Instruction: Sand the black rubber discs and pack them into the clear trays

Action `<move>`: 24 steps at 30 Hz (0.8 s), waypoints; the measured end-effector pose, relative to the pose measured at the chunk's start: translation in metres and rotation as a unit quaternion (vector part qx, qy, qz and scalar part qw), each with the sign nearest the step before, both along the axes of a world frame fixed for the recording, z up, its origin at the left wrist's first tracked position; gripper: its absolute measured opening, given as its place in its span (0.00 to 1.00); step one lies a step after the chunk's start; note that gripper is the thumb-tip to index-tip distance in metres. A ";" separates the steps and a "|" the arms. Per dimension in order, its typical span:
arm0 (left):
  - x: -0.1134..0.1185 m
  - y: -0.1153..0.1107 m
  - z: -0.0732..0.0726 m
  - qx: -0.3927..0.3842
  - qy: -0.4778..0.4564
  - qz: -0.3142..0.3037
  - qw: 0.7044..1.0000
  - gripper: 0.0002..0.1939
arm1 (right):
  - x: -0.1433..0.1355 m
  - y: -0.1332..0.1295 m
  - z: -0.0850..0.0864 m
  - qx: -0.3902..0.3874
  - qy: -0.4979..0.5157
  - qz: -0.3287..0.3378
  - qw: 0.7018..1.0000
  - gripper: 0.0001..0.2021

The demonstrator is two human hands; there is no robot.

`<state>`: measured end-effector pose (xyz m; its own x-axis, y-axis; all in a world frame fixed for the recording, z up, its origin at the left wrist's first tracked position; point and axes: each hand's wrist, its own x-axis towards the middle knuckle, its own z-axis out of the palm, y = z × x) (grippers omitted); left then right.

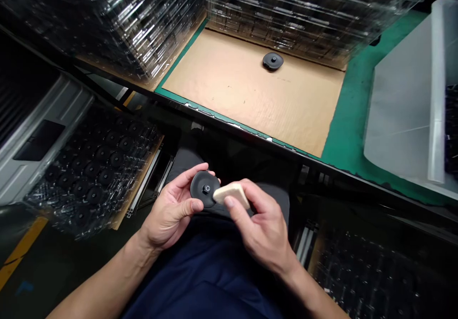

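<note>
Brown cardboard sheet (257,94) flat on green bench mat (348,132); lone black disc (273,60) near its far edge; stacked clear plastic trays (136,18) behind; tray of black discs (96,166) low at left; grey bin (404,113) at right

1. I see a matt black plastic disc (204,188) against a pale, dull, soft-looking block (232,194).
2. Rough brown cardboard sheet (257,92) lies on the desk's smooth green mat (348,128).
3. Glossy clear plastic trays (315,13) glint behind.
</note>
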<state>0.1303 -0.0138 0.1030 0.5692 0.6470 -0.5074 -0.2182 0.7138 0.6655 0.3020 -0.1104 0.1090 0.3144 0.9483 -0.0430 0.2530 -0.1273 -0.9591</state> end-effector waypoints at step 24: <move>0.005 -0.003 0.000 -0.058 0.049 -0.012 0.997 0.25 | -0.002 0.004 -0.002 0.012 -0.173 0.019 0.985 0.06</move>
